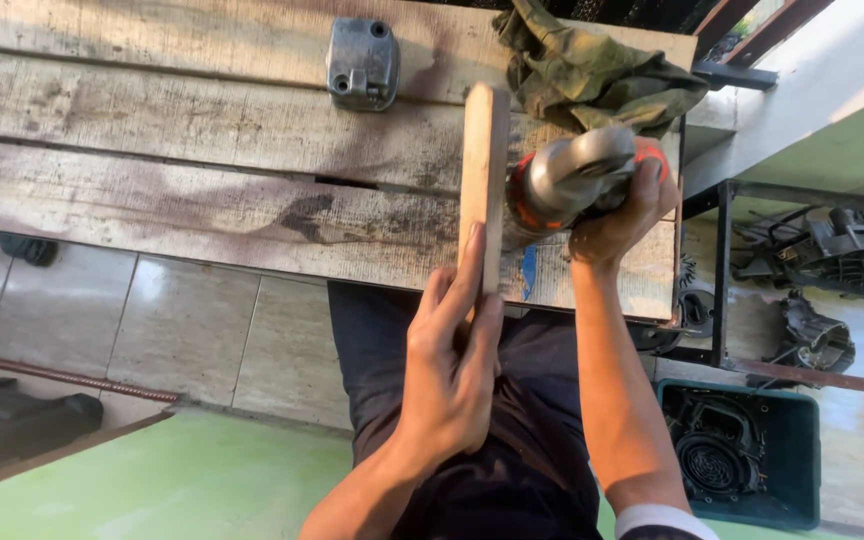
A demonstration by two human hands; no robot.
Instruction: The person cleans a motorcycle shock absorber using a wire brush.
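- Wooden stick [483,180]: a pale, flat strip lying lengthwise on the workbench [152,190], its near end over the bench edge and resting in my left hand [452,370]. Risk, as I judge it: the far end is unclamped, so it may kick or skate sideways under the tool.
- Left hand: fingers held together and extended along the stick, thumb on the opposite face, a light pinch. They lie just beside the tool head; a slip would bring them into it.
- Right hand [620,222]: fingers curled tightly around the angle grinder [572,180], whose head sits against the stick's right edge. A one-handed hold may let it jerk.
- Green cloth [592,70]: crumpled just behind the grinder, near enough to snag.
- Metal cover [362,62]: further back on the bench, well apart.
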